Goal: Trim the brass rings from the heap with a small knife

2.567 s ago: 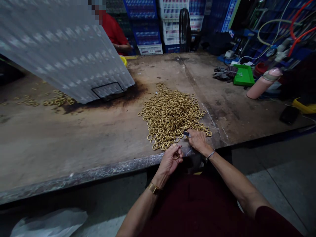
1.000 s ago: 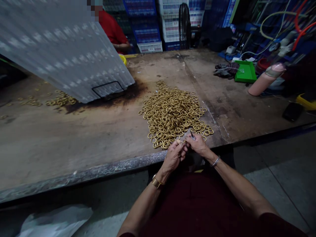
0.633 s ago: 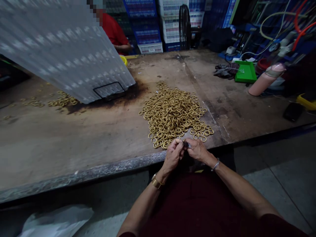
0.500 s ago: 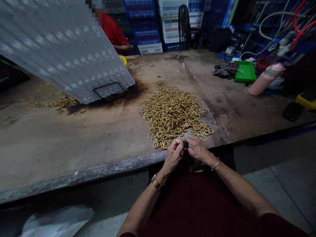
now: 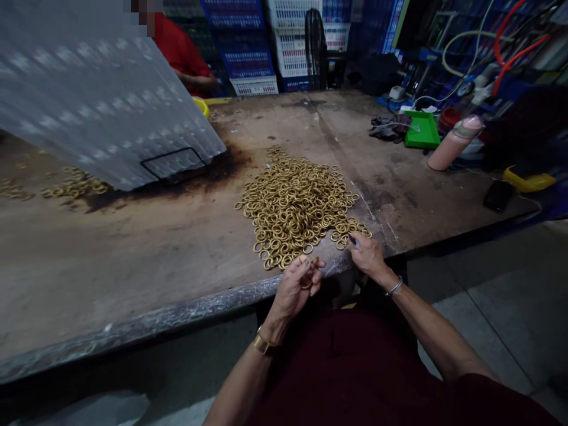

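A heap of brass-coloured rings [image 5: 295, 204] lies on the worktable near its front edge. In front of the heap, my left hand [image 5: 293, 285] curls its fingers around a ring [image 5: 307, 284]; another bit of brass colour shows at its fingertips. My right hand [image 5: 367, 255] is at the heap's lower right corner, closed on a small dark tool [image 5: 354, 241] whose kind I cannot make out. The tool's tip is close to a few rings at the heap's edge, and I cannot tell whether it touches them.
A grey ribbed panel [image 5: 110, 100] with a black wire stand leans over the table's left side, more rings [image 5: 75, 184] behind it. On the right are a green tray [image 5: 421, 131], a pink bottle [image 5: 455, 145] and a black phone-like object [image 5: 499, 196]. Across the table is a person in red [image 5: 184, 56].
My hands, together before at the heap's front edge, have come apart. The right one has moved right with the dark tool; the left one has turned, showing the ring. The view has shifted rightward.
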`<act>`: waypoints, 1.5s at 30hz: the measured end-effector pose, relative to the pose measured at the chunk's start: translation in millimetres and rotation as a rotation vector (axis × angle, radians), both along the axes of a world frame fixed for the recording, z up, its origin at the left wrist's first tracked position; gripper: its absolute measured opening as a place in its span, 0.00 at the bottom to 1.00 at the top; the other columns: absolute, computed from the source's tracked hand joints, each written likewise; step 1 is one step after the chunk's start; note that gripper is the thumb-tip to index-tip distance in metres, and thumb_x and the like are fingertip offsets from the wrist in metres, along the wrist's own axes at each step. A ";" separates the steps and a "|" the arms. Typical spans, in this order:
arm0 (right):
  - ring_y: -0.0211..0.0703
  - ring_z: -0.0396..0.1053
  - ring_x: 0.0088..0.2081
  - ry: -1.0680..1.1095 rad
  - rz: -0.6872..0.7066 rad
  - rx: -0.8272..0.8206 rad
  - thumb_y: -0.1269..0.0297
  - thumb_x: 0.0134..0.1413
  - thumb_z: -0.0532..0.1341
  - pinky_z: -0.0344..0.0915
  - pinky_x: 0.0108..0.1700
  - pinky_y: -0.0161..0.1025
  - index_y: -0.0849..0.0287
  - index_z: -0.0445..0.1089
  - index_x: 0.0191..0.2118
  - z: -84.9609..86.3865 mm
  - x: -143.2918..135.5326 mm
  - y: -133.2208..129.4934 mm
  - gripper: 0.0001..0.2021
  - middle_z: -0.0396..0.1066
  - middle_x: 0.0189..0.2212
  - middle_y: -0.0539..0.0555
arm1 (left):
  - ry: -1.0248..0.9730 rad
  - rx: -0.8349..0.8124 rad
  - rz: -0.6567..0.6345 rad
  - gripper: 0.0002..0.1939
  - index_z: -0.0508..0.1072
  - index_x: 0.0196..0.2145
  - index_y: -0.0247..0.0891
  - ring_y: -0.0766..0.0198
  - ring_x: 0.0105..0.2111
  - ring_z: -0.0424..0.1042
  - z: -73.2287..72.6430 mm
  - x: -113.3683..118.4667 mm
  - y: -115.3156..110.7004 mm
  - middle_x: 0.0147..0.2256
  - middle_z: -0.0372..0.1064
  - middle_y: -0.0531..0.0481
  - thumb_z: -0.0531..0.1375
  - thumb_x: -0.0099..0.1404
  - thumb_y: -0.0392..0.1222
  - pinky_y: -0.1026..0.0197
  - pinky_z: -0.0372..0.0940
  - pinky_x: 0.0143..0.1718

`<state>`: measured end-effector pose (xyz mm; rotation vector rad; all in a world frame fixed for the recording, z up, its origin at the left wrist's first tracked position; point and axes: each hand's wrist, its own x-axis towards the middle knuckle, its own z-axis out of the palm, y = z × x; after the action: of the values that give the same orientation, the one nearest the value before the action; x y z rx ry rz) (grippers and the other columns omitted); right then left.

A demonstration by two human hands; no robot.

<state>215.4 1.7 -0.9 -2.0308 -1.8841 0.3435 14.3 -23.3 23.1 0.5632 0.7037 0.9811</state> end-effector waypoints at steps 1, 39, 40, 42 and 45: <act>0.43 0.71 0.36 0.005 -0.030 0.021 0.65 0.56 0.52 0.59 0.37 0.34 0.59 0.70 0.44 -0.7 4.6 0.7 0.14 0.75 0.35 0.56 | -0.018 -0.024 0.009 0.16 0.62 0.25 0.36 0.72 0.20 0.62 -3.5 0.5 2.9 0.31 0.71 0.47 0.66 0.52 0.46 0.70 0.53 0.16; 0.33 0.61 0.24 0.771 0.238 -0.007 0.62 0.50 0.57 0.58 0.29 0.30 0.60 0.71 0.33 1.3 -42.6 7.1 0.08 0.66 0.23 0.48 | 0.285 0.007 0.099 0.21 0.67 0.34 0.35 0.75 0.16 0.60 -20.9 21.0 17.1 0.21 0.63 0.58 0.66 0.50 0.53 0.72 0.53 0.14; 0.33 0.61 0.24 0.788 0.238 -0.017 0.62 0.50 0.57 0.58 0.29 0.30 0.60 0.71 0.32 1.3 -42.7 7.0 0.09 0.67 0.23 0.48 | 0.278 0.009 0.096 0.21 0.67 0.34 0.35 0.75 0.16 0.60 -21.5 21.0 17.5 0.21 0.63 0.58 0.65 0.50 0.53 0.72 0.53 0.14; 0.33 0.61 0.24 0.807 0.241 -0.019 0.61 0.52 0.56 0.59 0.29 0.30 0.60 0.70 0.30 0.8 -43.1 7.2 0.09 0.67 0.22 0.48 | 0.273 0.008 0.076 0.20 0.67 0.33 0.35 0.75 0.16 0.60 -22.5 20.8 17.8 0.21 0.63 0.57 0.65 0.50 0.52 0.72 0.53 0.14; 0.33 0.61 0.24 0.776 0.246 0.013 0.61 0.53 0.55 0.59 0.29 0.30 0.60 0.70 0.28 -2.9 -43.9 8.3 0.09 0.66 0.21 0.47 | 0.295 0.017 0.039 0.20 0.66 0.33 0.36 0.74 0.17 0.61 -23.7 19.6 17.5 0.22 0.64 0.57 0.65 0.51 0.52 0.71 0.54 0.15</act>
<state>171.5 10.0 -3.8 -1.3442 -1.5956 1.0074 33.9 -5.8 -0.6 0.7206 0.9720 0.9503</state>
